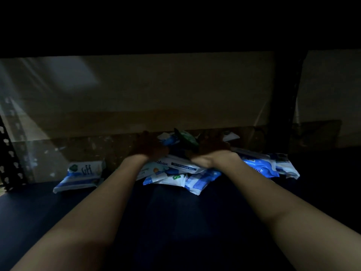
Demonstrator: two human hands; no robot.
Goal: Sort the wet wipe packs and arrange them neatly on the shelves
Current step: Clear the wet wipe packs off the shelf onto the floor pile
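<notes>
Dark-blue shelf (pixel 175 222) holds heaped wipe packs (pixel 181 171) before a dim wall (pixel 156 90).

I have one view only, from the head camera, so nothing overlaps with a second angle. It looks forward and slightly down into a dark shelf (pixel 175 222) bay, from close to its front edge. Both forearms run from the bottom corners up to the middle, where the left hand (pixel 149 146) and right hand (pixel 212 148) reach the pile of packs (pixel 181 173) near the back wall (pixel 136 94). The wide lens bends the edges: the perforated post (pixel 7 153) at far left leans, and a dark upright (pixel 291 106) stands at right. The shelf above fills the top as black.
</notes>
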